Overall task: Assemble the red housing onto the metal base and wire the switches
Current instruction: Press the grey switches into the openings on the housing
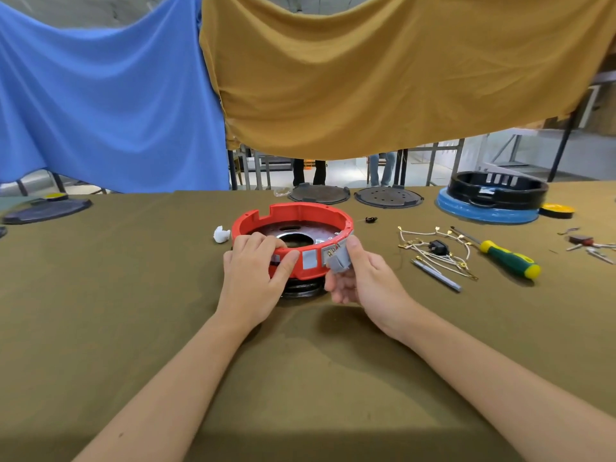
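A round red housing (293, 213) sits on a dark metal base (301, 290) in the middle of the cloth-covered table. Grey switch panels line its near wall. My left hand (255, 278) grips the housing's near left rim, fingers curled over the top edge and thumb on the outer wall. My right hand (358, 278) pinches a grey switch (338, 261) at the housing's near right side, thumb on top and fingers below. A bundle of white wires with brass terminals (436, 250) lies to the right.
A green-and-yellow screwdriver (500, 253) and a thin grey tool (436, 275) lie by the wires. A white scrap (221, 234) sits left of the housing. Dark round plates (319, 194) and a black housing on a blue ring (493, 198) stand at the far edge.
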Action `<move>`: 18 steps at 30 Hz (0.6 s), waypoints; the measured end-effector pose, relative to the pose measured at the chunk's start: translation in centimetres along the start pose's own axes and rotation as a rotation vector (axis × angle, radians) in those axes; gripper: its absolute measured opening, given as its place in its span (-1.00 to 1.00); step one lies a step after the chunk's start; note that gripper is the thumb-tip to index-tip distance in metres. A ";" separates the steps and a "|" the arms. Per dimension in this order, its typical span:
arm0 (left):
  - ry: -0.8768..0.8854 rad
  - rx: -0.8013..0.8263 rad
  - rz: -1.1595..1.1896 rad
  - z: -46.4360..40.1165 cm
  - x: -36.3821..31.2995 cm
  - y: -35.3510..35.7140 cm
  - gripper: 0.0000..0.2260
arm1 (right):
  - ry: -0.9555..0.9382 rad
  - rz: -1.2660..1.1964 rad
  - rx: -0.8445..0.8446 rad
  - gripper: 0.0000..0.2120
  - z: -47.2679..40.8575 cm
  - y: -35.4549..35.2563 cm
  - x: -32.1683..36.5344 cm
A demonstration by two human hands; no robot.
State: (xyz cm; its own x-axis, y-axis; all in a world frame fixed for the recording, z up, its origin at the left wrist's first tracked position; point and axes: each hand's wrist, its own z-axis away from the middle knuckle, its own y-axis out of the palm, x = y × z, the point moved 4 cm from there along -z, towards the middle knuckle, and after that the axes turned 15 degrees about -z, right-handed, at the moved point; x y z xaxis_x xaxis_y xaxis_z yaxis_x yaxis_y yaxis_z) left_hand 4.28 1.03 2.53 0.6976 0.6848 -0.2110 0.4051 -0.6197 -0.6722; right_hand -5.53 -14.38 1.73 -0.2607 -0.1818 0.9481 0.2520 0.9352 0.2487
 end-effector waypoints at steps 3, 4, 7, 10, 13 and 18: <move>0.033 -0.023 0.028 0.2 -0.8 -0.8 -0.69 | 0.052 -0.079 0.029 -0.44 -0.1 0.5 -0.2; 0.054 -0.032 0.042 0.3 -1.2 -1.1 -0.67 | 0.059 -0.089 0.037 -0.43 -0.1 0.6 -0.3; 0.162 -0.082 0.114 0.9 -2.9 -2.1 -0.71 | 0.044 -0.102 0.060 -0.40 0.1 0.6 -0.4; 0.279 -0.048 0.199 1.6 -4.4 -2.1 -0.68 | 0.019 -0.126 0.113 -0.45 0.4 0.7 -0.3; 0.228 0.011 0.314 1.6 -4.7 -1.8 -0.65 | -0.020 -0.130 0.143 -0.47 0.7 0.7 0.1; 0.070 0.061 0.551 1.6 -4.3 -1.3 -0.77 | -0.052 -0.226 0.112 -0.51 0.9 0.5 1.0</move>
State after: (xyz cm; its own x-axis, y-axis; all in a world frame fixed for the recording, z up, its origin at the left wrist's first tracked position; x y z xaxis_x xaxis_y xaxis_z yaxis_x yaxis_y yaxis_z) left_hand -0.21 -0.46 3.14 0.8347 0.2372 -0.4970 -0.0643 -0.8543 -0.5157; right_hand -6.48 -13.79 2.61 -0.3472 -0.3771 0.8586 0.0778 0.9009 0.4271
